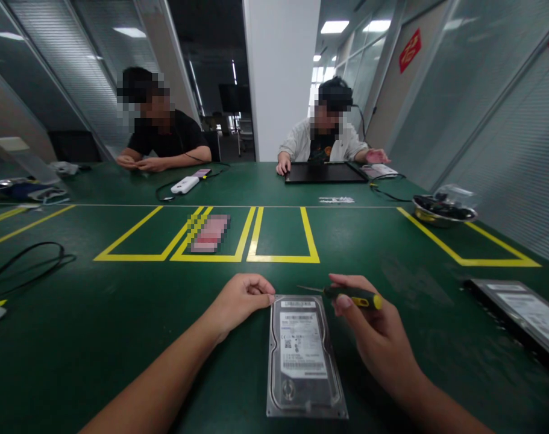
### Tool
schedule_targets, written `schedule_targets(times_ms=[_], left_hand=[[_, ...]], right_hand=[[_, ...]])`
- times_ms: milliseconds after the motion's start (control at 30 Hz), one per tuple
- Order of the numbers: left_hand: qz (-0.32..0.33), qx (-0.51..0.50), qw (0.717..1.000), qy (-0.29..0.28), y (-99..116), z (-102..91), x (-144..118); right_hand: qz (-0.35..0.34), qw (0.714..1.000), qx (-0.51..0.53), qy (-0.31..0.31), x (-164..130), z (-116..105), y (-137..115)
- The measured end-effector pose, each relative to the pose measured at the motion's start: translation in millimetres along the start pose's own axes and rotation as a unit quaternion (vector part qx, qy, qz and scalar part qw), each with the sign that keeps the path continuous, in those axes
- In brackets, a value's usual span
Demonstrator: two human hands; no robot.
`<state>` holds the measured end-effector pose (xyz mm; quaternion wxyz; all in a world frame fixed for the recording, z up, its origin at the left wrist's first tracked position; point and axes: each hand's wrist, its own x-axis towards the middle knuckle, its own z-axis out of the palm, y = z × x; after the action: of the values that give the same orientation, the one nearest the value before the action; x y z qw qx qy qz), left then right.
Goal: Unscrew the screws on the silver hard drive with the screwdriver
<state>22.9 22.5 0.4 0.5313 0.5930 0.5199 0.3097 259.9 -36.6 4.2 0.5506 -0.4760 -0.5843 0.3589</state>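
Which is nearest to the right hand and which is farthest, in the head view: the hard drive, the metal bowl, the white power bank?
1. hard drive, just left of the right hand.
2. metal bowl, far right.
3. white power bank, far left, across the table.

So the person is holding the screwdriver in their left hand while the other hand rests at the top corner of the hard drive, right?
Not quite: the head view shows the screwdriver in the right hand. It is the left hand that rests at the top corner of the hard drive.
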Motion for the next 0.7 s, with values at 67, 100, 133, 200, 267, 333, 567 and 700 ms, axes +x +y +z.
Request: schedule_targets(times_ms=[67, 100, 133, 200, 267, 333, 567, 700], left_hand=[[0.000, -0.001, 1.000, 0.001, -0.6, 0.0, -0.3], [0.001, -0.003, 1.000, 0.001, -1.4, 0.0, -0.2], [0.002, -0.005, 1.000, 0.000, -2.4, 0.0, -0.1], [0.004, -0.008, 1.000, -0.001, -4.3, -0.1, 0.4], [0.007, -0.008, 1.000, -0.001, -5.6, -0.1, 0.7], [0.010, -0.007, 1.000, 0.002, -5.7, 0.1, 0.8], [0.017, -0.024, 1.000, -0.001, -4.4, 1.2, 0.9], [0.024, -0.029, 0.999, 0.002, -6.8, 0.9, 2.0]], right_hand=[[-0.062, 0.997, -0.045, 0.029, 5.2, -2.4, -14.0], [-0.086, 0.994, -0.055, 0.042, 8.3, -2.9, -21.5], [-0.101, 0.992, -0.057, 0.057, 12.0, -2.9, -28.9], [-0.129, 0.987, -0.064, 0.073, 20.9, -1.8, -42.8], [-0.168, 0.976, -0.120, 0.076, 31.5, 0.4, -54.9], [-0.213, 0.952, -0.207, 0.077, 42.0, 3.9, -65.0], [-0.306, 0.902, -0.302, 0.038, 63.2, 27.4, -73.1], [-0.320, 0.908, -0.269, 0.021, 69.2, 43.4, -60.7]])
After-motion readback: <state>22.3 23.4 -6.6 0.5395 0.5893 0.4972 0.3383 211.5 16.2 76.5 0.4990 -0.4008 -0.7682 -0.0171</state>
